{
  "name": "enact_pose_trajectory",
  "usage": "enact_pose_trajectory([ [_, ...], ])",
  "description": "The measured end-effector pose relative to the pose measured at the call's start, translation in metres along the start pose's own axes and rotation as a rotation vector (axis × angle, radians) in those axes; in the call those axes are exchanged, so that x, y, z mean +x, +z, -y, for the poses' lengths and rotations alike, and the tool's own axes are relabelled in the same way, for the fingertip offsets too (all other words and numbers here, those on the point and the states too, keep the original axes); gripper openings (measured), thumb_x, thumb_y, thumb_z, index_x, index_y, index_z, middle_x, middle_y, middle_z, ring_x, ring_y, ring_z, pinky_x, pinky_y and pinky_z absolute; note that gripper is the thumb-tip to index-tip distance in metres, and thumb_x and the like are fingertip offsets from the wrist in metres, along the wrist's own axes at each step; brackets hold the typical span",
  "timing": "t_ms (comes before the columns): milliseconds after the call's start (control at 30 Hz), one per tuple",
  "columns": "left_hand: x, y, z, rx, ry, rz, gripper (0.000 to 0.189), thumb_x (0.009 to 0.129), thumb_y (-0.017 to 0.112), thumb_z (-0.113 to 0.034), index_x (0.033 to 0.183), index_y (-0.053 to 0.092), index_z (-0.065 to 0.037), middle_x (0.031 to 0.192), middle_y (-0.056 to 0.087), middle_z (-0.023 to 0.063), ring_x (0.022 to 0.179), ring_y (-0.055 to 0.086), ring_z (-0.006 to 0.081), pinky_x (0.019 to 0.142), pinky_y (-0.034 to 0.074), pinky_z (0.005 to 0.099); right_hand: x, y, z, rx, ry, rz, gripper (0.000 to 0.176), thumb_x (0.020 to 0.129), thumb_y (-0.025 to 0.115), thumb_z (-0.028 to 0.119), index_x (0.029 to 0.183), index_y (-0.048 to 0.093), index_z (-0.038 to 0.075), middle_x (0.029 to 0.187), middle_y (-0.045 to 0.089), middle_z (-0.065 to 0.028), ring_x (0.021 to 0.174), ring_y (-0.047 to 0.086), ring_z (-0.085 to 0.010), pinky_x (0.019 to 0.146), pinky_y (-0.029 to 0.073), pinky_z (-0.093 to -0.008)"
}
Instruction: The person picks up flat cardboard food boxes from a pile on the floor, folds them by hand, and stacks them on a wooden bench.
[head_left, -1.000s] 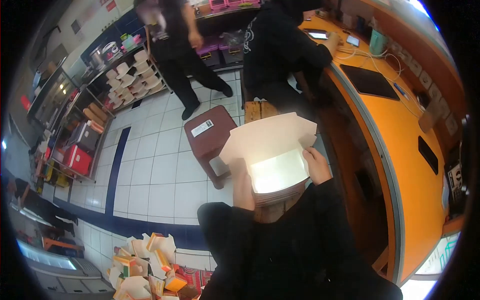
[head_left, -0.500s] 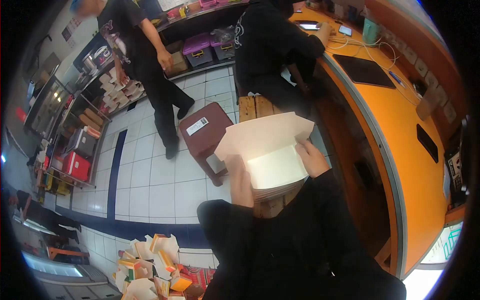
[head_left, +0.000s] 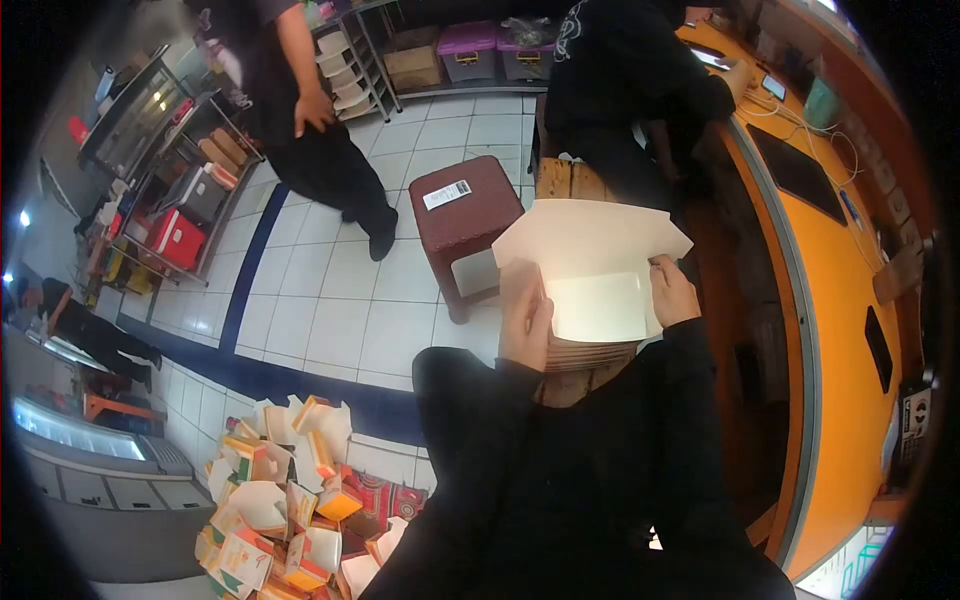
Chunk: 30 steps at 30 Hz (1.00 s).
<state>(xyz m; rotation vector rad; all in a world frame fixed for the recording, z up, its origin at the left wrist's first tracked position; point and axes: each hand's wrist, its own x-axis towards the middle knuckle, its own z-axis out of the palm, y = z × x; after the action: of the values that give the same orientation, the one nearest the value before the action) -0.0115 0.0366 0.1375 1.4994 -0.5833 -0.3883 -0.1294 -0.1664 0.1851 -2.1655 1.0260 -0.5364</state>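
Observation:
An open paper food box (head_left: 600, 305), pale inside with its flaps spread, is held in front of me. My left hand (head_left: 526, 318) grips its left side, fingers pressed together along the wall. On the right side, my right hand (head_left: 674, 291) pinches the edge with the thumb over the rim. Right beneath the box lies a stack of flat cardboard pieces (head_left: 592, 354) on a wooden bench (head_left: 573, 180).
A brown stool (head_left: 465, 207) with a white label stands ahead. An orange counter (head_left: 850, 400) runs along the right. Many folded boxes (head_left: 260, 505) are piled at lower left. One person (head_left: 320, 150) stands ahead; another (head_left: 630, 80) sits at the counter.
The view has swung left and down, so the box, stool and counter appear further right. The standing person has shifted a little. Both hands still hold the box.

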Motion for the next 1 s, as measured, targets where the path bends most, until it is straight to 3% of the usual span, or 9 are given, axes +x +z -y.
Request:
enact_pose_trajectory([
  [467,-0.001,0.000,-0.004,-0.059,-0.055,-0.012,0.045,0.094,0.051,-0.026,0.128,0.050,0.004,0.124,0.052,0.0244,0.115,0.052,0.0308,0.097,0.040,0.0363,0.015,0.010,-0.023,-0.100,-0.047,-0.008,0.030,0.089,0.047,0.026,0.098,0.063,0.003,0.097,0.063,-0.0233,0.095,0.058,-0.0423,0.079,0.047,-0.0432],
  [600,0.001,0.003,0.016,0.121,0.055,-0.092,0.043,0.093,0.055,-0.026,0.127,0.052,0.001,0.123,0.053,0.0263,0.113,0.052,0.0357,0.096,0.041,0.0393,0.022,0.023,-0.038,-0.295,-0.119,-0.076,0.029,0.091,0.050,0.028,0.095,0.063,0.002,0.095,0.063,-0.0219,0.093,0.058,-0.0423,0.078,0.048,-0.0446],
  [633,0.003,0.003,0.019,0.197,0.196,-0.102,0.042,0.096,0.050,-0.024,0.129,0.050,0.001,0.115,0.059,0.0192,0.109,0.054,0.0271,0.093,0.043,0.0361,0.022,0.025,-0.044,-0.298,-0.135,-0.110,0.028,0.091,0.051,0.027,0.094,0.063,0.003,0.095,0.062,-0.0227,0.093,0.058,-0.0427,0.078,0.047,-0.0448],
  [667,0.006,0.002,0.024,0.162,0.213,-0.087,0.039,0.096,0.049,-0.023,0.127,0.052,0.001,0.115,0.059,0.0202,0.110,0.055,0.0289,0.094,0.042,0.0371,0.025,0.028,-0.050,-0.299,-0.167,-0.128,0.027,0.091,0.051,0.027,0.094,0.064,0.004,0.095,0.061,-0.0236,0.093,0.057,-0.0431,0.078,0.047,-0.0451],
  [733,0.000,0.001,0.032,0.236,0.356,-0.210,0.040,0.095,0.050,-0.021,0.129,0.050,0.000,0.120,0.057,0.0208,0.113,0.053,0.0322,0.100,0.039,0.0395,0.038,0.034,-0.077,-0.265,-0.048,-0.090,0.031,0.090,0.053,0.029,0.103,0.066,0.003,0.105,0.065,-0.0200,0.100,0.061,-0.0348,0.085,0.047,-0.0403],
  [800,-0.021,-0.021,0.024,0.267,0.327,-0.252,0.041,0.094,0.052,-0.024,0.129,0.049,-0.003,0.126,0.052,0.0205,0.121,0.047,0.0331,0.103,0.035,0.0400,0.046,0.031,-0.081,-0.348,-0.082,-0.012,0.039,0.092,0.053,0.035,0.111,0.065,0.004,0.111,0.065,-0.0176,0.101,0.062,-0.0321,0.087,0.047,-0.0378],
  [833,-0.040,-0.036,0.014,0.198,0.167,-0.255,0.041,0.094,0.052,-0.026,0.129,0.049,-0.005,0.125,0.051,0.0204,0.122,0.045,0.0334,0.103,0.034,0.0407,0.034,0.026,-0.064,-0.349,-0.099,-0.049,0.039,0.092,0.054,0.035,0.114,0.064,0.005,0.113,0.063,-0.0187,0.102,0.062,-0.0327,0.088,0.047,-0.0371],
  [900,-0.070,-0.073,0.013,0.219,0.099,-0.429,0.035,0.093,0.055,-0.024,0.121,0.055,-0.004,0.117,0.055,0.0182,0.113,0.052,0.0320,0.096,0.040,0.0402,0.046,0.023,-0.071,-0.253,-0.104,0.060,0.043,0.094,0.051,0.038,0.117,0.063,0.002,0.119,0.062,-0.0159,0.110,0.059,-0.0301,0.092,0.045,-0.0361],
  [1000,-0.121,-0.147,0.059,0.266,0.018,-0.734,0.026,0.090,0.059,-0.016,0.113,0.059,-0.004,0.104,0.060,0.0138,0.093,0.060,0.0237,0.080,0.048,0.0348,0.058,0.020,-0.116,-0.088,-0.091,-0.121,0.050,0.093,0.047,0.051,0.118,0.065,0.011,0.122,0.062,-0.0097,0.113,0.057,-0.0296,0.092,0.045,-0.0343],
])
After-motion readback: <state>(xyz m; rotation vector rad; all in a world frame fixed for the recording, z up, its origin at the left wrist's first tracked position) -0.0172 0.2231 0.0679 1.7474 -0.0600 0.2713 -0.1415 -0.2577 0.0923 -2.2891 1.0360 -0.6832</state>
